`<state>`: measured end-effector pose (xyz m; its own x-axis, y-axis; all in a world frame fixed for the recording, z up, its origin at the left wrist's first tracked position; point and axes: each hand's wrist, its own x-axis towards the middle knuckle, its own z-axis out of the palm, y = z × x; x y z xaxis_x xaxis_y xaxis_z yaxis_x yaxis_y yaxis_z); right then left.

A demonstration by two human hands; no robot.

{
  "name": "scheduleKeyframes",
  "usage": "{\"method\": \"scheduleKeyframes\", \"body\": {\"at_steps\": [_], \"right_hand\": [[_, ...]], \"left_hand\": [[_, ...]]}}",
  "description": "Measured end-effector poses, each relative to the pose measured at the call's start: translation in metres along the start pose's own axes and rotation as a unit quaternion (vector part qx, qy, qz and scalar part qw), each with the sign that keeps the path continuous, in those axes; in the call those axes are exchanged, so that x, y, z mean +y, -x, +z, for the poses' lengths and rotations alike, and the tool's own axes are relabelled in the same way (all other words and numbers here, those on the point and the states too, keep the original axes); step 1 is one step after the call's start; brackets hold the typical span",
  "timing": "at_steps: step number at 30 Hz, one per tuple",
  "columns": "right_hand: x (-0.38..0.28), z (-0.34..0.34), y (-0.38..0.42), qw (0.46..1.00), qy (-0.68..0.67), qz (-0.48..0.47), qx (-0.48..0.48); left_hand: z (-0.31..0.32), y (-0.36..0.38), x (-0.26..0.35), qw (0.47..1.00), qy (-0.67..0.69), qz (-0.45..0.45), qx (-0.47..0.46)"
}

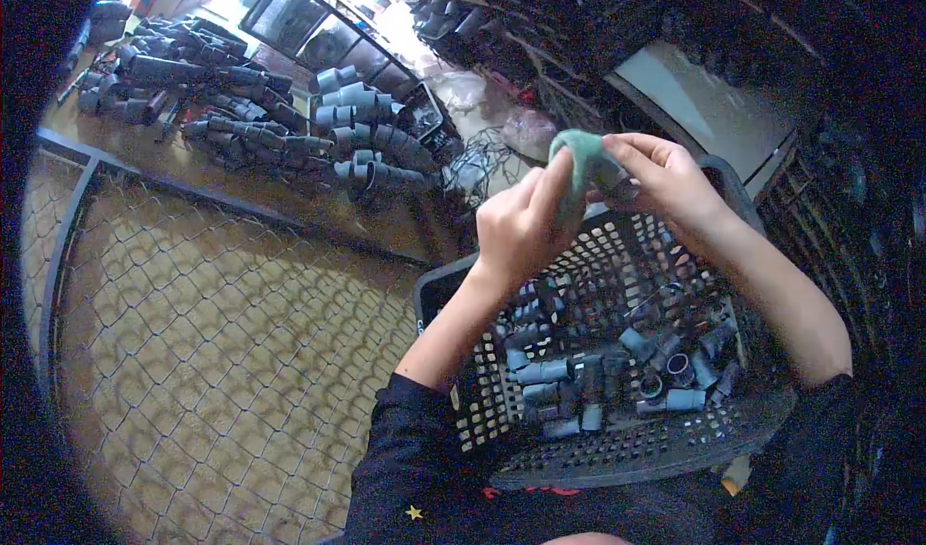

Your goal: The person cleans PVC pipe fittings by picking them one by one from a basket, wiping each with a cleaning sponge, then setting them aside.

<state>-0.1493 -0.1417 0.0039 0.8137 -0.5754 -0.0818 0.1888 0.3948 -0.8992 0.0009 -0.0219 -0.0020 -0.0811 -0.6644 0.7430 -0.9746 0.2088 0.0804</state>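
Observation:
My left hand [526, 222] is closed around a green cloth [579, 146], raised above the far rim of a black plastic basket. My right hand [670, 183] is closed too, its thumb and fingers at a grey pipe fitting [612, 178] that the cloth partly covers. Thumb and forefinger of that hand touch the cloth's edge. Between the hands the fitting's outline is dim and partly hidden by fingers. Below, the perforated basket [637, 463] holds several grey pipe fittings [685, 399], lying loose on its bottom.
To the left stands a chain-link mesh panel [222, 352] with a metal frame. Beyond it, many grey pipe fittings [352, 111] are piled in rows on the floor. Plastic bags [461, 90] and tangled cord [473, 169] lie past the basket. Dark racks close in on the right.

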Motion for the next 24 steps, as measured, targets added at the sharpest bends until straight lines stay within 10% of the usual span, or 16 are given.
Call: {"method": "scheduleKeyframes", "body": {"at_steps": [4, 17, 24], "right_hand": [[0.013, -0.012, -0.011, 0.999, 0.024, -0.023, -0.010], [0.004, -0.001, -0.003, 1.000, -0.014, -0.005, 0.006], [0.003, -0.002, -0.006, 1.000, 0.023, -0.013, 0.017]], "left_hand": [[0.001, 0.009, 0.008, 0.991, -0.059, 0.101, -0.068], [0.005, 0.006, -0.002, 0.998, -0.001, -0.065, -0.014], [0.002, 0.007, 0.011, 0.998, -0.025, 0.025, -0.061]]}}
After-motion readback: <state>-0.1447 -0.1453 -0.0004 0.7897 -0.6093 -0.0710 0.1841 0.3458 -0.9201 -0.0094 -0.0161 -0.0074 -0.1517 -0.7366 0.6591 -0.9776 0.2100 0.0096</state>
